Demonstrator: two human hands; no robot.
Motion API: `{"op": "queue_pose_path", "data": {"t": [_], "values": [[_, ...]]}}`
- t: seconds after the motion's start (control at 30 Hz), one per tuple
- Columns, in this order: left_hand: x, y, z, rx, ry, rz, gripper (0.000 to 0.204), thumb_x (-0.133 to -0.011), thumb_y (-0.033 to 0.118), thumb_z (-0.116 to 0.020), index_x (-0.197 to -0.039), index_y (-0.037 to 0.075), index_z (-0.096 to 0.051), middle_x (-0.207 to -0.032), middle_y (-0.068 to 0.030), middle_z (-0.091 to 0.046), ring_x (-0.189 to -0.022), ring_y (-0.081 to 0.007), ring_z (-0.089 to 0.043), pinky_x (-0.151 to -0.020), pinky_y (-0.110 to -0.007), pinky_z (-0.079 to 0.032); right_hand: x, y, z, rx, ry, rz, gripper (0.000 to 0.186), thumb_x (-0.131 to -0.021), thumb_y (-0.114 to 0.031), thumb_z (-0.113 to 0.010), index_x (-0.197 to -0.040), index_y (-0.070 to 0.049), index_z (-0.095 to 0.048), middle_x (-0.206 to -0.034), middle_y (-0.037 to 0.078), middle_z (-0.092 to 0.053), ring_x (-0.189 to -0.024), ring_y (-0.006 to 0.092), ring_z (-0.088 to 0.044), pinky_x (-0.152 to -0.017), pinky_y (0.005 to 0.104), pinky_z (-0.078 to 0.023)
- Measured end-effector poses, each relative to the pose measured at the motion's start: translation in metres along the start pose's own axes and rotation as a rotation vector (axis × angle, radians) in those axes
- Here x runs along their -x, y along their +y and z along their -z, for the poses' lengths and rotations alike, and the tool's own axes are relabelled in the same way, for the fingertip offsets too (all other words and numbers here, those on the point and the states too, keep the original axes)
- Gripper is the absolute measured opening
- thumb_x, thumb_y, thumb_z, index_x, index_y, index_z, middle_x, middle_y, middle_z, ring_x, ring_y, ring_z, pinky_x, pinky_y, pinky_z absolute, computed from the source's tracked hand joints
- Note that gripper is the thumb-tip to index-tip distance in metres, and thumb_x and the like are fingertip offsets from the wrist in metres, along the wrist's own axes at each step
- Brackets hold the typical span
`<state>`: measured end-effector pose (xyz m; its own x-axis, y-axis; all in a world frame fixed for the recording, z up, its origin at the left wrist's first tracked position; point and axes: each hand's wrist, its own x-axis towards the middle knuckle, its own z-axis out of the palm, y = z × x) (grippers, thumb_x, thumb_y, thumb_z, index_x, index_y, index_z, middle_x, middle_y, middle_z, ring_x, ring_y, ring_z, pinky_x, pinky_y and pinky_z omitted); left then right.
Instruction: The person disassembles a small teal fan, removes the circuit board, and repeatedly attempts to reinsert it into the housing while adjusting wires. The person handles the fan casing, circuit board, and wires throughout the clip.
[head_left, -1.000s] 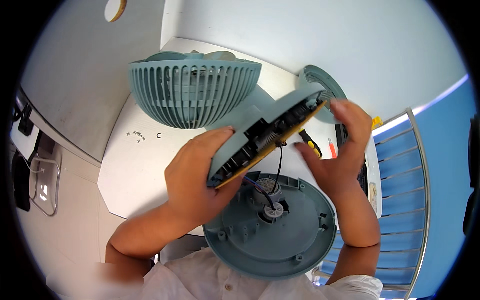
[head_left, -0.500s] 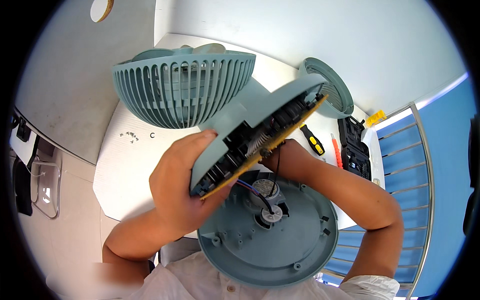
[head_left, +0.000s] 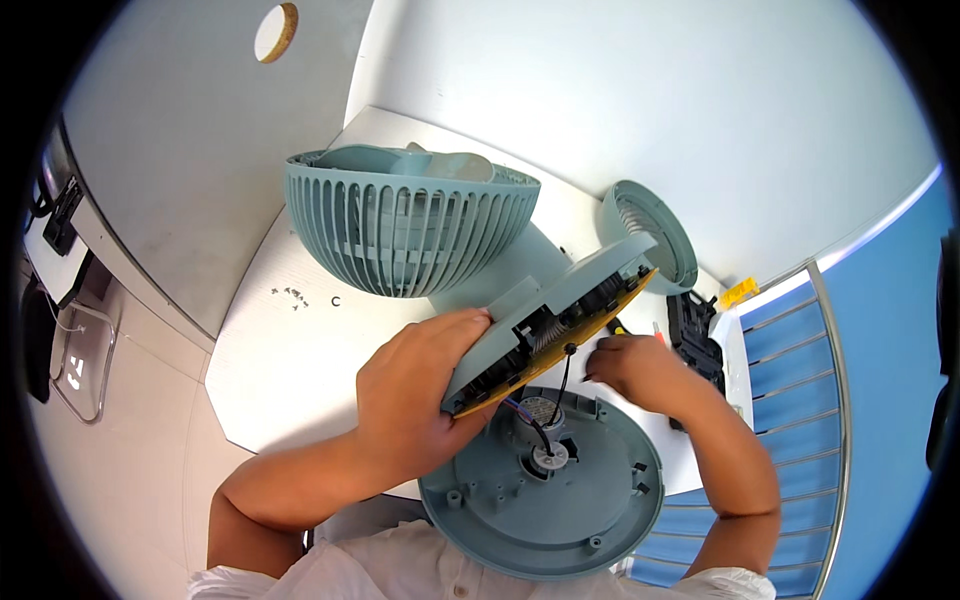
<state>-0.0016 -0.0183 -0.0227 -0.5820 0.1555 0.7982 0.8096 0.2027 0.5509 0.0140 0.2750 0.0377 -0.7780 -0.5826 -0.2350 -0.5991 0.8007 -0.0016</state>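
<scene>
At the near edge of the tabletop (head_left: 290,350), my left hand (head_left: 415,400) has its fingers (head_left: 455,325) wrapped around the tilted teal base cover (head_left: 545,320), lifted off the round bottom plate (head_left: 545,490) below. My right hand (head_left: 630,365) reaches under the cover toward the screwdriver (head_left: 618,327); whether those fingers are closed, I can't tell. Thin wires (head_left: 560,385) bridge cover and plate. Tilt further and I judge they could tear loose. The fan grille (head_left: 410,230) stands behind.
</scene>
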Motion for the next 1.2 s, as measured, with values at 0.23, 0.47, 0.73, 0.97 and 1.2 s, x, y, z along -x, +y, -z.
{"op": "queue_pose_path", "data": {"t": [0.23, 0.47, 0.73, 0.97, 1.2], "values": [[0.001, 0.004, 0.004, -0.053, 0.029, 0.026, 0.056, -0.068, 0.011, -0.078, -0.117, 0.000, -0.053, -0.107, -0.0195, -0.062, -0.093, -0.0354, -0.063, -0.081, -0.037, -0.050, -0.019, -0.083, 0.123, 0.062, 0.723, 0.185, 0.014, -0.069, -0.006, -0.069, -0.083, -0.005, -0.066, -0.083, 0.007, -0.060, -0.072, 0.0244, -0.058, -0.062, 0.0324, -0.047], [0.000, 0.006, 0.003, -0.049, 0.007, 0.067, 0.056, -0.068, 0.014, -0.078, -0.116, 0.002, -0.052, -0.106, -0.0176, -0.062, -0.092, -0.0360, -0.062, -0.080, -0.038, -0.050, -0.064, -0.102, 0.157, 0.283, 0.373, 0.356, 0.008, -0.065, -0.006, -0.064, -0.073, -0.008, -0.062, -0.076, 0.001, -0.051, -0.079, 0.0193, -0.054, -0.063, 0.0320, -0.048], [0.003, 0.007, 0.005, -0.063, 0.000, 0.092, 0.055, -0.070, 0.018, -0.076, -0.118, 0.004, -0.053, -0.110, -0.0143, -0.062, -0.095, -0.0323, -0.062, -0.080, -0.038, -0.050, -0.078, -0.119, 0.163, 0.339, 0.233, 0.391, 0.014, -0.065, -0.004, -0.068, -0.071, -0.007, -0.055, -0.076, 0.002, -0.050, -0.073, 0.0192, -0.051, -0.060, 0.0312, -0.046], [0.002, 0.009, 0.005, -0.046, -0.002, 0.113, 0.054, -0.070, 0.016, -0.077, -0.117, 0.005, -0.053, -0.106, -0.0148, -0.062, -0.093, -0.0342, -0.062, -0.079, -0.039, -0.050, -0.066, -0.118, 0.175, -0.344, 0.178, 0.103, 0.014, -0.080, 0.000, -0.059, -0.091, -0.005, -0.065, -0.081, 0.002, -0.055, -0.079, 0.0134, -0.055, -0.069, 0.0263, -0.046], [0.000, 0.008, 0.004, -0.042, 0.010, 0.108, 0.051, -0.070, 0.016, -0.076, -0.115, 0.004, -0.054, -0.103, -0.0149, -0.062, -0.091, -0.0346, -0.062, -0.078, -0.038, -0.050, -0.060, -0.109, 0.160, -0.673, 0.389, 0.130, 0.024, -0.086, 0.002, -0.054, -0.107, -0.005, -0.063, -0.085, 0.001, -0.054, -0.077, 0.0068, -0.051, -0.071, 0.0219, -0.045]]}}
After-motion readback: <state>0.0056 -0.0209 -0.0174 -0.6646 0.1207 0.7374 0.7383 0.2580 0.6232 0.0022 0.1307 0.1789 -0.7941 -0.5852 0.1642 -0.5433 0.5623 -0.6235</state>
